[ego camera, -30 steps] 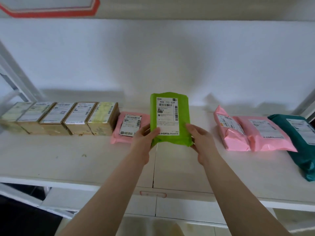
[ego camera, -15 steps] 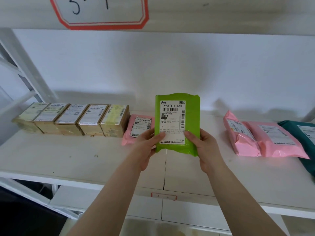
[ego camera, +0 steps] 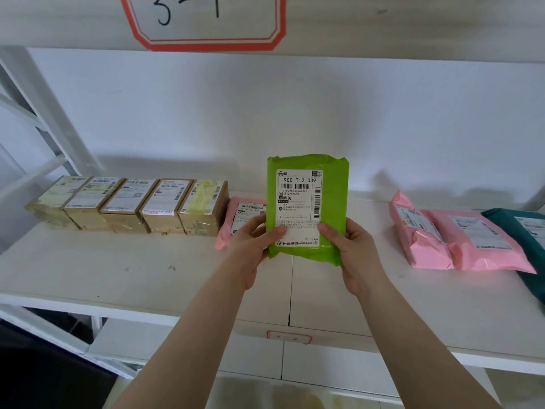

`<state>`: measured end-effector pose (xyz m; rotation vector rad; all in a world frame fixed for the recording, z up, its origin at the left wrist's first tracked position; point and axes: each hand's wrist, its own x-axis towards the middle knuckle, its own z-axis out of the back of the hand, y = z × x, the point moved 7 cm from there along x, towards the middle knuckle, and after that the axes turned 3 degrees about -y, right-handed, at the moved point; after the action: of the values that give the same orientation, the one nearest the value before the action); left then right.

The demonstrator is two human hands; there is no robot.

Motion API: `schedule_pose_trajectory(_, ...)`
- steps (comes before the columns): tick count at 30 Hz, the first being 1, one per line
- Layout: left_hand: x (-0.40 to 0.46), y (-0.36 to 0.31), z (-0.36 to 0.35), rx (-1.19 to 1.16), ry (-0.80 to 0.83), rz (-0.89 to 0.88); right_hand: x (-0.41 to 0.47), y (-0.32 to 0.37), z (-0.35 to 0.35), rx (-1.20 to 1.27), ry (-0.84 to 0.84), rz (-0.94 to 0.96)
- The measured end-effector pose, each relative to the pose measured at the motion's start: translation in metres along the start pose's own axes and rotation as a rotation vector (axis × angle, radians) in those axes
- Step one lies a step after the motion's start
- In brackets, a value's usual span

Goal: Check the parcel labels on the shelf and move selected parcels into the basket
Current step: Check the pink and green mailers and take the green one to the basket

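Note:
A green parcel with a white label reading "900 T12 039" stands upright above the white shelf, label facing me. My left hand grips its lower left edge with the thumb on the label. My right hand grips the lower right edge, thumb on the label too. Behind my left hand lies a pink parcel, partly hidden. No basket is in view.
Several taped brown boxes with labels line the shelf at left. Two pink parcels and a dark green parcel lie at right. A red-bordered sign hangs on the shelf above. A slanted white frame strut stands at far left.
The view has tilted up, so the red-bordered sign shows more. Both hands keep holding the green parcel, now tipped more upright with its label facing me.

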<state>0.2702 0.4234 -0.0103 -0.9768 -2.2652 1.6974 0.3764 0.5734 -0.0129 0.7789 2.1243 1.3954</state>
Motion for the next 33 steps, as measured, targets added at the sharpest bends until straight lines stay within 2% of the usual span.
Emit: schedule_pose_trajectory(33, -0.011, 0.012, -0.004, 0.002, -0.074, 0.054, -0.005, -0.017, 0.011, 0.025, -0.066, -0.077)
